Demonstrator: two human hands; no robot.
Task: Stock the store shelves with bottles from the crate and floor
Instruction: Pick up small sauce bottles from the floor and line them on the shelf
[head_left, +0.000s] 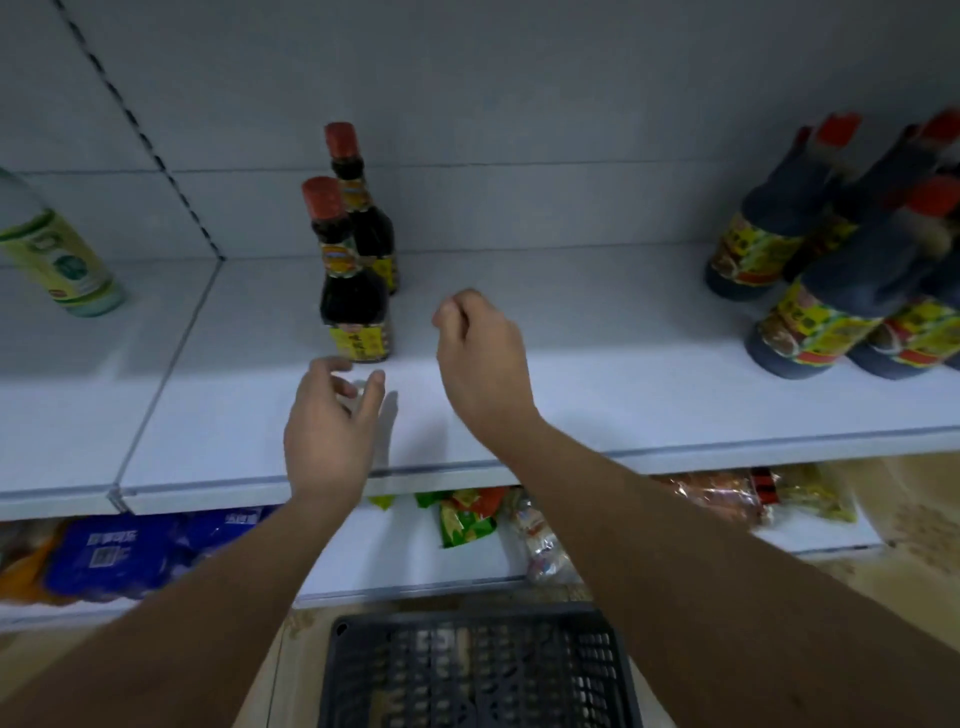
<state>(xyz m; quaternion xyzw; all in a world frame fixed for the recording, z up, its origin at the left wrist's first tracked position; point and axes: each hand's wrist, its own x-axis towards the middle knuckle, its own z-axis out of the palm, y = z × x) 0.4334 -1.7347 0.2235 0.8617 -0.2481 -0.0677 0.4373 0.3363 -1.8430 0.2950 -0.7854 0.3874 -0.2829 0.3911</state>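
Two dark sauce bottles with red caps stand one behind the other on the white shelf (597, 374): the front bottle (354, 291) and the rear bottle (363, 218). My left hand (332, 421) hovers just in front of the front bottle, fingers spread, holding nothing. My right hand (480, 353) is to the right of that bottle, fingers curled loosely, with nothing in it. A black plastic crate (478, 670) sits on the floor below my arms; I see no bottles in the part that shows.
Several larger dark bottles with yellow labels (831, 291) crowd the shelf's right end. A pale green bottle (57, 254) stands in the left bay past the divider. The lower shelf holds blue packs (119, 551) and snack bags (467, 519).
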